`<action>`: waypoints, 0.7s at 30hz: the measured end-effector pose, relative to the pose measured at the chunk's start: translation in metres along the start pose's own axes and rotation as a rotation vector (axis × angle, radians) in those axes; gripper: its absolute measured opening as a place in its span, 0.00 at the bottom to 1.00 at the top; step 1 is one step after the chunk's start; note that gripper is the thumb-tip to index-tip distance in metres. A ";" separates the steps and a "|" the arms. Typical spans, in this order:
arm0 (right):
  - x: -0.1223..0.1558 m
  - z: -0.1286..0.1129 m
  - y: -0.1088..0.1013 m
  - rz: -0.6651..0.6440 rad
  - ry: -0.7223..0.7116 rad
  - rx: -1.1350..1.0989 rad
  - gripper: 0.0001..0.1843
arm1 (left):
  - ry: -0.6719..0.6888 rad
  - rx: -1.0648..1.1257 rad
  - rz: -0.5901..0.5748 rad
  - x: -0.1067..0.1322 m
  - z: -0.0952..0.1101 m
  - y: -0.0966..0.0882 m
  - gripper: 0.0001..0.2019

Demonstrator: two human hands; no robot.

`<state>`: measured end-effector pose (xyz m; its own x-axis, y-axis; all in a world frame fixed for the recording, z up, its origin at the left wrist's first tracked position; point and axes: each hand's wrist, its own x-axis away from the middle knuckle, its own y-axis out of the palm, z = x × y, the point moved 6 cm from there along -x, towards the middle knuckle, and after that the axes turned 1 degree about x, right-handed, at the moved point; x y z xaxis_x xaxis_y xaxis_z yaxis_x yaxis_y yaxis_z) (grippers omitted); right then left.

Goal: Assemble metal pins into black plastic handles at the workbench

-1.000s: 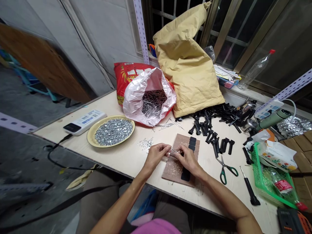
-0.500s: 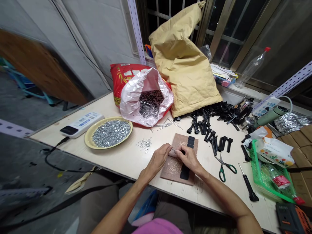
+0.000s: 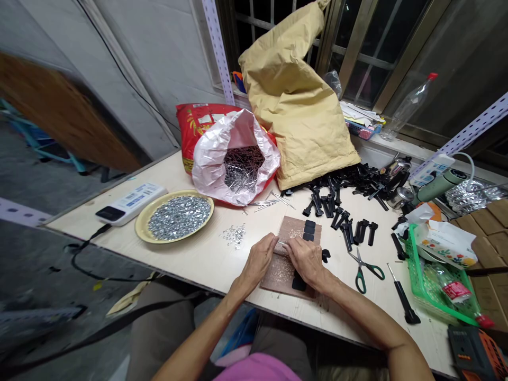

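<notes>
My right hand is closed on a thin nail, its long axis running sideways toward my left hand, which lies just beside it, over a brown board; whether my left hand grips the nail too, I cannot tell.

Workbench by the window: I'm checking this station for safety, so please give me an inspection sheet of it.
Surface: pale plywood table, small silver pieces lying on it.
Job's things: thin metal pin above a brown board with black patches.
Hands: left hand and right hand both over the board; grip unclear.
Clutter: white bag of nails, heap of black plastic parts, green-handled scissors.
Cables: black cable trailing off the table edge.
Surroundings: barred window, grey floor.
</notes>
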<state>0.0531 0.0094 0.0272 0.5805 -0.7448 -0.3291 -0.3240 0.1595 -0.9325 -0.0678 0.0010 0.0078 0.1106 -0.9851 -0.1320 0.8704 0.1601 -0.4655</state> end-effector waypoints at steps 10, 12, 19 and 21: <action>-0.003 0.006 -0.001 -0.116 0.132 -0.215 0.09 | 0.014 0.006 -0.004 0.000 0.000 0.003 0.14; -0.004 0.011 0.003 -0.186 0.204 -0.320 0.08 | 0.018 0.020 -0.008 0.000 0.000 0.003 0.14; -0.003 0.001 -0.003 -0.022 -0.008 -0.052 0.13 | -0.082 0.099 -0.052 0.000 -0.009 0.007 0.16; -0.001 -0.006 -0.004 0.023 -0.108 0.047 0.16 | -0.116 0.128 -0.058 0.001 -0.011 0.008 0.17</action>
<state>0.0493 0.0059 0.0323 0.6510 -0.6672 -0.3622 -0.3043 0.2077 -0.9296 -0.0658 0.0020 -0.0057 0.1070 -0.9943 -0.0032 0.9301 0.1012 -0.3530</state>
